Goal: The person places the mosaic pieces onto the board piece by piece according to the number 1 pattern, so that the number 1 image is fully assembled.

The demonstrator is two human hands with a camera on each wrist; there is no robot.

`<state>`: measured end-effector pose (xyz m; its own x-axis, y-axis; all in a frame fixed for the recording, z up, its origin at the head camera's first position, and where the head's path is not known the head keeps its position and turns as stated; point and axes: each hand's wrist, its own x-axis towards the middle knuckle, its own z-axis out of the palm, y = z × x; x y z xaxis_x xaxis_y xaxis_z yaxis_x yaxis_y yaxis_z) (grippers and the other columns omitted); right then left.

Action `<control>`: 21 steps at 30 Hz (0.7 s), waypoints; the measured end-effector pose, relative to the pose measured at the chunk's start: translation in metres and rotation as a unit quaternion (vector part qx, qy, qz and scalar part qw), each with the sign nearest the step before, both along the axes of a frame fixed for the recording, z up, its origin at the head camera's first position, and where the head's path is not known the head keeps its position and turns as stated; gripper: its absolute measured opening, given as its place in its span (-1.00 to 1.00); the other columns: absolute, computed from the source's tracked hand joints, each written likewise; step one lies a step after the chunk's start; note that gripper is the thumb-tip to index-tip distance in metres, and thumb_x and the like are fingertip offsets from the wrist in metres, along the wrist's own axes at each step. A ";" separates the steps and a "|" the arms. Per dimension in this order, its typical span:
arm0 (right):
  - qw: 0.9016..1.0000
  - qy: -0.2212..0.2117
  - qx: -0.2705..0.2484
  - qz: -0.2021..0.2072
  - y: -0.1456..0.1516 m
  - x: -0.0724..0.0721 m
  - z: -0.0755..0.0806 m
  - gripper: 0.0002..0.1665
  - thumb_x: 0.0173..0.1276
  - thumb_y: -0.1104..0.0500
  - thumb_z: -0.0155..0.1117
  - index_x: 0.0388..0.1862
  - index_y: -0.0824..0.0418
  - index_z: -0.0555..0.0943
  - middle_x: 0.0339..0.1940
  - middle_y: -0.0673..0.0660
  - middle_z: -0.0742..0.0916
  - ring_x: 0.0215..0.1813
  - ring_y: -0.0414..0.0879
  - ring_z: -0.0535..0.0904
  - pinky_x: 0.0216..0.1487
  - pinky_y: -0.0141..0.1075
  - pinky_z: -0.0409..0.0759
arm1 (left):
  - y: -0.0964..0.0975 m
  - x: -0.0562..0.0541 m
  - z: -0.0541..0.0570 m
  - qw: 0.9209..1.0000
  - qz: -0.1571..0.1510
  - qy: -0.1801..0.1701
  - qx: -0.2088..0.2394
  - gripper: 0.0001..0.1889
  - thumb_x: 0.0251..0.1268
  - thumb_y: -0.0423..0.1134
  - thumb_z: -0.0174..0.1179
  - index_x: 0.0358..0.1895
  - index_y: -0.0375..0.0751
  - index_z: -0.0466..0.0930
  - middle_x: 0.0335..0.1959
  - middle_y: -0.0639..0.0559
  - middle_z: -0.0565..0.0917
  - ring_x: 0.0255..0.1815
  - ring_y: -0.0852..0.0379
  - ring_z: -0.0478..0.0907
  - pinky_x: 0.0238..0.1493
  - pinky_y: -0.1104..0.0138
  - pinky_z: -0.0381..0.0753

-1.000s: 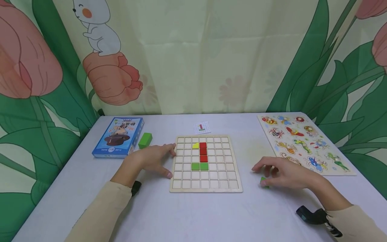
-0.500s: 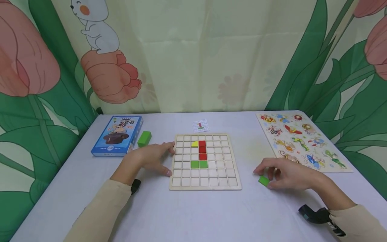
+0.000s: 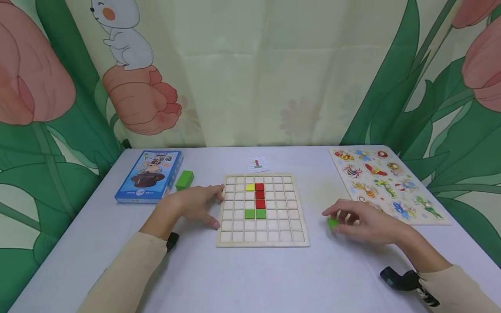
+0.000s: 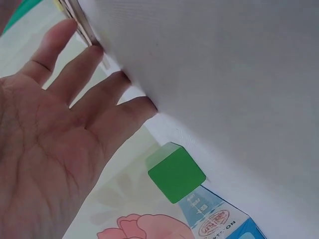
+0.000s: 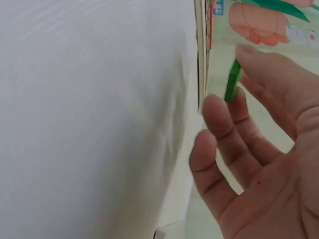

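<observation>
A wooden grid board (image 3: 272, 236) lies mid-table, with several coloured tiles in its cells: a yellow piece (image 3: 249, 187), a column of red tiles (image 3: 260, 195) and green tiles (image 3: 249, 214) below. At the board's left edge, my left hand (image 3: 193, 204) touches the rim with thumb and fingertips spread. My right hand (image 3: 364, 221) is over the table right of the board and pinches a small green tile (image 3: 332, 223) between thumb and fingers. The right wrist view shows this green tile (image 5: 232, 82) edge-on, its other fingers loosely bent.
Left of the board stand a green block (image 3: 185, 180) and a blue picture box (image 3: 148, 176). Behind the board lies a small pattern card (image 3: 258, 164). An insect picture board (image 3: 391, 191) lies at the right, partly behind the right hand.
The green tile has been turned in my right fingers, showing more of itself half a second ago, and the hand has shifted slightly left. The left hand stays at the board's edge.
</observation>
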<state>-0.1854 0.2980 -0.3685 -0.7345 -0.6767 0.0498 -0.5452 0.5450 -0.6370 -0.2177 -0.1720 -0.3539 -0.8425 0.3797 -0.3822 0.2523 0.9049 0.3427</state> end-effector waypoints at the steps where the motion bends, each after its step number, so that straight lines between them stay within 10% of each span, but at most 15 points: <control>1: 1.000 0.008 -0.007 -0.002 -0.001 -0.001 0.000 -0.62 0.42 0.11 0.43 0.19 0.01 0.66 -0.10 -0.16 0.70 -0.16 -0.23 0.58 -0.17 -0.37 0.63 | 0.001 0.000 0.000 1.000 -0.001 0.000 0.001 0.13 -0.11 0.24 0.61 0.58 0.00 0.23 0.53 -0.02 0.38 0.44 -0.03 0.36 0.48 -0.03 0.35; 21: 0.992 0.009 -0.129 -0.010 -0.027 -0.016 0.015 -0.58 0.43 0.31 0.37 0.21 0.02 0.64 0.05 0.08 0.73 -0.02 -0.13 0.62 0.01 -0.36 0.67 | 0.001 -0.002 -0.002 1.000 -0.006 0.019 -0.006 0.23 -0.15 0.24 0.63 0.61 -0.10 0.17 0.44 0.07 0.48 0.44 -0.01 0.38 0.48 -0.01 0.35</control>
<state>-0.2011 0.2709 -0.3535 -0.7453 -0.6250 0.2323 -0.5485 0.3766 -0.7466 -0.2201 -0.1706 -0.3558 -0.8518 0.3863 -0.3539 0.2765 0.9053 0.3226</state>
